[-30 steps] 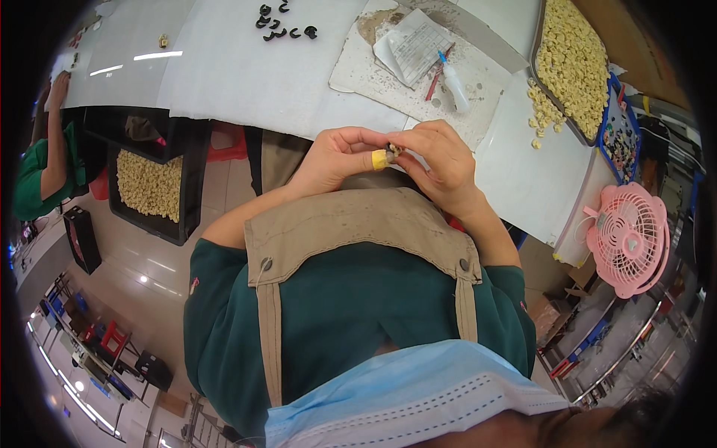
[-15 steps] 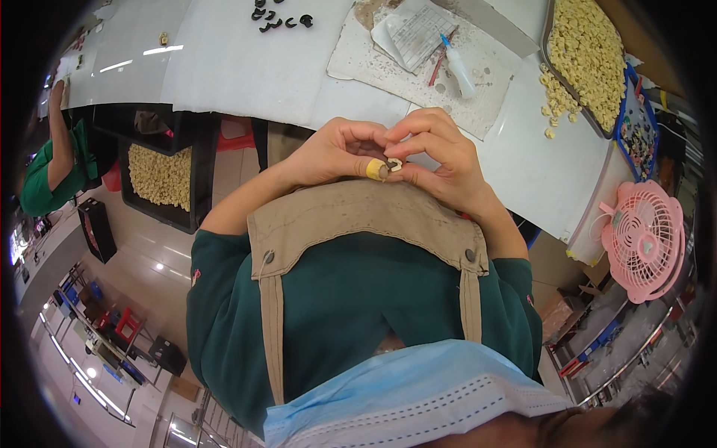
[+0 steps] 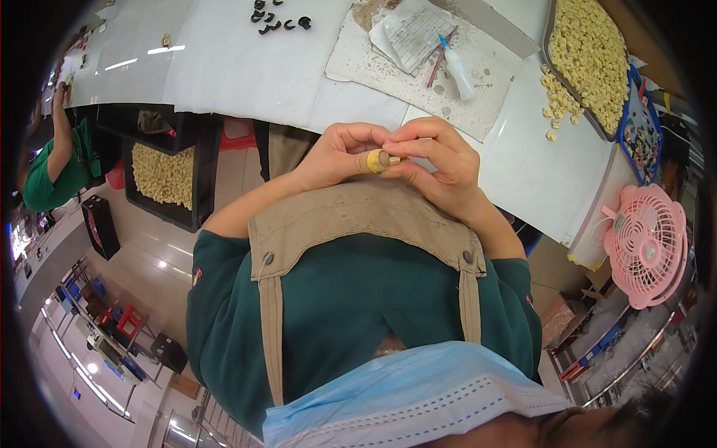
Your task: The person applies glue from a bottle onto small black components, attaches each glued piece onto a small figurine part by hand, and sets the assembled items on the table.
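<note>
My left hand [image 3: 343, 155] and my right hand [image 3: 442, 163] meet at the table's front edge, in front of the brown apron. Yellow tape wraps the left thumb. Thumbs and fingertips of both hands pinch a small cream-coloured piece [image 3: 394, 160], mostly covered by the fingers. Beyond them on a stained board [image 3: 489, 93] lie a white bottle with a blue tip [image 3: 461, 77], a thin red stick [image 3: 435, 73] and a printed sheet [image 3: 420, 37]. Several small curved black parts [image 3: 285, 25] rest on the white table [image 3: 224, 75] farther left.
A dark tray [image 3: 573, 91] heaped with cream pieces stands at the right, with loose cream pieces [image 3: 553, 101] beside it. Next to it are a blue tray of small parts [image 3: 641, 138] and a pink fan [image 3: 646, 246]. At left, a black crate [image 3: 198, 201] holds more pieces; a co-worker's green sleeve [image 3: 56, 175] shows.
Both hands have closed in on the small cream piece, which showed more, with a dark part against it, before. The fingertips cover more of it now.
</note>
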Demonstrator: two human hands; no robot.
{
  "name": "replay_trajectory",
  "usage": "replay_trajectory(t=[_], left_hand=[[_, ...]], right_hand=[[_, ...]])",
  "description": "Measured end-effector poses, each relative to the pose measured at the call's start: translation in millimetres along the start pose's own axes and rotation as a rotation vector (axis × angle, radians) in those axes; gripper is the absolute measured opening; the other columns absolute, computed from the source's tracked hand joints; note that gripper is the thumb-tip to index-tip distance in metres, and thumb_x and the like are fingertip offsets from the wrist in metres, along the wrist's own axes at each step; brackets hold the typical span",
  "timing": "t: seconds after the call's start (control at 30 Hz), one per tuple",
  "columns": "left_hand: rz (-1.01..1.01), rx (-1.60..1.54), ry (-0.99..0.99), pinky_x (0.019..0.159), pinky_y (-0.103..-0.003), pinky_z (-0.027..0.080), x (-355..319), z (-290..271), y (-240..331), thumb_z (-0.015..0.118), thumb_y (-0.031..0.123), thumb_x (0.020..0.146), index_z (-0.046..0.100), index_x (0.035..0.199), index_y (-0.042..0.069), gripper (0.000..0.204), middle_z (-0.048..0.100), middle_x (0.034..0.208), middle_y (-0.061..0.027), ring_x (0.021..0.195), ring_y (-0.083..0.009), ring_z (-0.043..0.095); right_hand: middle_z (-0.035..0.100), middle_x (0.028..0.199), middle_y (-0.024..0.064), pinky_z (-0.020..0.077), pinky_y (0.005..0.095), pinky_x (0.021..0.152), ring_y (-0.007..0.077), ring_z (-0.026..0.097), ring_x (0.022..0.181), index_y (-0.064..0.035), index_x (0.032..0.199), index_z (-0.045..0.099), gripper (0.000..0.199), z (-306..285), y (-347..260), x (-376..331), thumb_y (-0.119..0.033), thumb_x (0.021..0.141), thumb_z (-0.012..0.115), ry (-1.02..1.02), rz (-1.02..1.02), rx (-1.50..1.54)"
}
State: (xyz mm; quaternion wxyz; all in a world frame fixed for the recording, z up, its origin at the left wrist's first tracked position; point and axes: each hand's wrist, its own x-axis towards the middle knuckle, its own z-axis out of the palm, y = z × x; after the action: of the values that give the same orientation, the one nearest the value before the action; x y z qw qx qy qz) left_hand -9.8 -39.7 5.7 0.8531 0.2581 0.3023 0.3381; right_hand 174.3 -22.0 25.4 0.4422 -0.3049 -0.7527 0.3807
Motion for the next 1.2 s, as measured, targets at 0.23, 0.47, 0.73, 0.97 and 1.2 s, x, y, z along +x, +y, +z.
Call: replay_trajectory(t=[0.23,0.47,0.73,0.97,1.2], left_hand=[[-0.013,-0.111,-0.049,0.085,-0.026,0.04,1.3,-1.1,-1.9,0.058,0.022,0.087,0.059,0.101,0.001,0.025,0.057,0.098,-0.0044,0.093,-0.0109,0.052],[-0.033,-0.286,-0.134,0.089,-0.03,0.04,1.0,-2.9,-2.9,0.054,0.024,0.089,0.056,0.102,0.0,0.027,0.057,0.097,-0.0067,0.095,-0.0149,0.053],[-0.001,-0.316,-0.182,0.089,-0.03,0.041,0.8,-9.4,-5.0,0.053,0.024,0.089,0.055,0.103,0.0,0.028,0.057,0.098,-0.0065,0.095,-0.0146,0.053],[-0.046,-0.39,-0.127,0.09,-0.031,0.041,0.0,-10.8,-6.8,0.054,0.024,0.089,0.054,0.107,0.0,0.03,0.057,0.1,-0.0058,0.096,-0.014,0.054],[-0.049,-0.455,-0.12,0.088,-0.034,0.042,1.3,-15.2,-10.4,0.056,0.02,0.087,0.054,0.104,-0.002,0.028,0.057,0.1,-0.009,0.095,-0.0195,0.055]], right_hand=[[0.06,0.087,0.0072,0.0498,0.0256,0.063,0.0184,0.06,0.075,-0.0046,0.095,0.061,0.036,3.0,3.8,-0.4,0.003,0.062,0.073,0.053,-0.021,-0.007],[0.06,0.083,0.0078,0.0492,0.0251,0.062,0.0184,0.06,0.07,-0.0029,0.098,0.058,0.039,10.5,6.5,-0.3,0.008,0.062,0.068,0.11,-0.068,-0.012],[0.06,0.08,0.0081,0.0494,0.0254,0.06,0.0188,0.06,0.068,-0.0026,0.094,0.059,0.035,11.2,5.6,4.9,0.007,0.061,0.067,0.084,-0.091,-0.076],[0.06,0.079,0.0084,0.0496,0.0255,0.06,0.019,0.06,0.068,-0.0026,0.089,0.058,0.032,16.3,10.5,4.7,0.005,0.06,0.067,0.109,-0.1,-0.125],[0.06,0.078,0.0089,0.0492,0.0252,0.059,0.02,0.06,0.067,-0.0022,0.087,0.058,0.03,15.7,10.0,9.0,0.007,0.06,0.066,0.074,-0.089,-0.125]])
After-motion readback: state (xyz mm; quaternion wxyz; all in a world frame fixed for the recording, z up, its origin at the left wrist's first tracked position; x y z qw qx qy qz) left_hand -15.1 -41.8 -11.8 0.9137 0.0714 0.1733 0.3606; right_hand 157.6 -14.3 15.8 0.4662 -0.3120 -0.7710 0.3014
